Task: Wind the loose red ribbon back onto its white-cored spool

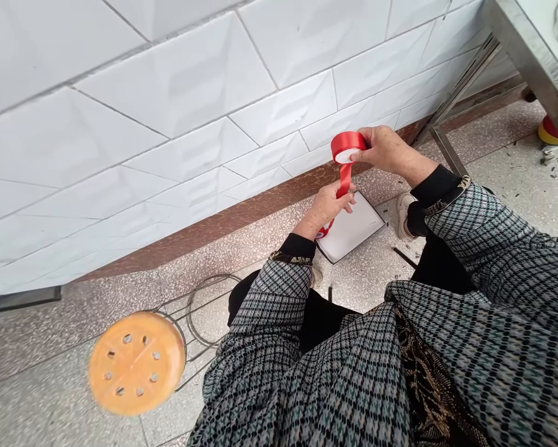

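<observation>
My right hand [385, 149] is closed round a spool of red ribbon [348, 146], held up in front of the white tiled wall. A strip of ribbon [344, 181] hangs down from the spool to my left hand [326, 208], which pinches it between its fingers; a short red end pokes out below that hand. Under both hands a flat white board with a dark edge [353, 230] lies on the speckled floor. Both arms wear checked grey sleeves.
An orange round stool seat with holes [136, 362] on a wire frame stands at the lower left. A metal table edge [532, 53] and its legs [446, 121] are at the upper right. A shoe [403, 214] rests by the board. Small scraps litter the floor at the right.
</observation>
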Demonstrator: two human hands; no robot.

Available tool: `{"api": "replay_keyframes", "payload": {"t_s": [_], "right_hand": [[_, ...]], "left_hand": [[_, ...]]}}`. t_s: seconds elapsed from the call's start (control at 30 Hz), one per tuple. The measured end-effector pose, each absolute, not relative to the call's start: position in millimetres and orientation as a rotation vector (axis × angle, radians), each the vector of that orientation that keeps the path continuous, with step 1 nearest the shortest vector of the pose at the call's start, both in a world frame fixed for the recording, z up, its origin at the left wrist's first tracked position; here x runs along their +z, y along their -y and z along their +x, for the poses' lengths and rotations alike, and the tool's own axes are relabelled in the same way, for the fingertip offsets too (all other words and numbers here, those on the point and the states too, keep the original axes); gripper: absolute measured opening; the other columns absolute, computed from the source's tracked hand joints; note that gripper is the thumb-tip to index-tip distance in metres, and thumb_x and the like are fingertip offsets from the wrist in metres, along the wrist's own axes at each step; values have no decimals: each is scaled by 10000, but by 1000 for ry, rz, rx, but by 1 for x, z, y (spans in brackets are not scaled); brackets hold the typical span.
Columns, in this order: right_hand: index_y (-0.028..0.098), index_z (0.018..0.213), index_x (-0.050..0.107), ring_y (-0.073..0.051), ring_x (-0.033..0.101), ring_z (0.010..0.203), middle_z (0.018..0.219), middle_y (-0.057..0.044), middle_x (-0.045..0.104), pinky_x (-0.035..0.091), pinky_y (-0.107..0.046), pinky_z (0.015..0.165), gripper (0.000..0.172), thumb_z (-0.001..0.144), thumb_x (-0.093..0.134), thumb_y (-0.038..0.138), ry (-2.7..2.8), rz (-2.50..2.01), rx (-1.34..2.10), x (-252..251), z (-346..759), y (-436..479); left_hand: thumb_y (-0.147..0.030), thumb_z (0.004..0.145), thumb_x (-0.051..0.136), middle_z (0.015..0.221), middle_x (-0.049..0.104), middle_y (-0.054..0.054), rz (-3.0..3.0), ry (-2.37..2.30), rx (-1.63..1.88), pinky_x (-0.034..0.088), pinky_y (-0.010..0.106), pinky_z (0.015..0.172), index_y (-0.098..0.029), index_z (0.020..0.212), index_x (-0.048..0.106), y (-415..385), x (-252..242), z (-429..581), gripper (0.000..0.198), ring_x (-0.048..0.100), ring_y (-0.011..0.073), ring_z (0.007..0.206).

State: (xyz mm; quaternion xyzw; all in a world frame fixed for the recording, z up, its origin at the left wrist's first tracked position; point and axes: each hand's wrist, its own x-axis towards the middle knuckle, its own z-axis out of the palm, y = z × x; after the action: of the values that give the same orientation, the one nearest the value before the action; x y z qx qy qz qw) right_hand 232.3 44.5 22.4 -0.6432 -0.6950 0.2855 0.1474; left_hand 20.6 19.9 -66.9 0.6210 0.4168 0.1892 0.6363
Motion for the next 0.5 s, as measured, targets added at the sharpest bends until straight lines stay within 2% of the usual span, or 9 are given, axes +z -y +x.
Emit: {"api": "replay_keyframes", "payload": {"t_s": [0.1, 0.2, 0.33, 0.4, 0.5], "right_hand": [[154, 1226, 779, -292, 674, 926, 983, -103, 773, 580, -433, 780, 345, 1001, 765, 415, 1969, -1862, 856, 21, 236, -46], [158, 1234, 785, -303, 708, 939, 981, -115, 796, 618, -445, 770, 350, 982, 800, 400, 1886, -1778, 1017, 21, 235, -45], [172, 1177, 802, -293, 751, 923, 899, -96, 800, 667, -420, 749, 349, 920, 892, 391, 1604, -1594, 1321, 24, 230, -40], [174, 1112, 805, -277, 767, 908, 853, -81, 790, 682, -385, 748, 340, 874, 947, 371, 1462, -1545, 1428, 26, 227, -38], [176, 1013, 793, -255, 779, 899, 832, -67, 784, 692, -339, 740, 307, 822, 996, 305, 1315, -1525, 1515, 26, 226, -35]], "left_hand": [[-205, 936, 661, 891, 776, 29, 1454, -986, 421, 654, 379, 866, -159, 1185, 713, -22, -68, 13, 259, 765, 172, 763], [-211, 918, 693, 918, 782, 40, 1411, -969, 505, 646, 387, 906, -151, 1271, 682, -28, -76, 9, 358, 785, 194, 850], [-225, 903, 728, 920, 776, 23, 1396, -919, 562, 636, 364, 857, -172, 1372, 633, -35, -85, 9, 481, 782, 179, 788], [-239, 900, 755, 878, 744, 5, 1455, -925, 599, 608, 318, 776, -179, 1277, 670, -35, -87, 12, 392, 748, 158, 723], [-319, 991, 709, 758, 672, -15, 1549, -1017, 694, 516, 271, 633, -191, 1089, 710, -33, -85, 14, 162, 623, 123, 580]]}}
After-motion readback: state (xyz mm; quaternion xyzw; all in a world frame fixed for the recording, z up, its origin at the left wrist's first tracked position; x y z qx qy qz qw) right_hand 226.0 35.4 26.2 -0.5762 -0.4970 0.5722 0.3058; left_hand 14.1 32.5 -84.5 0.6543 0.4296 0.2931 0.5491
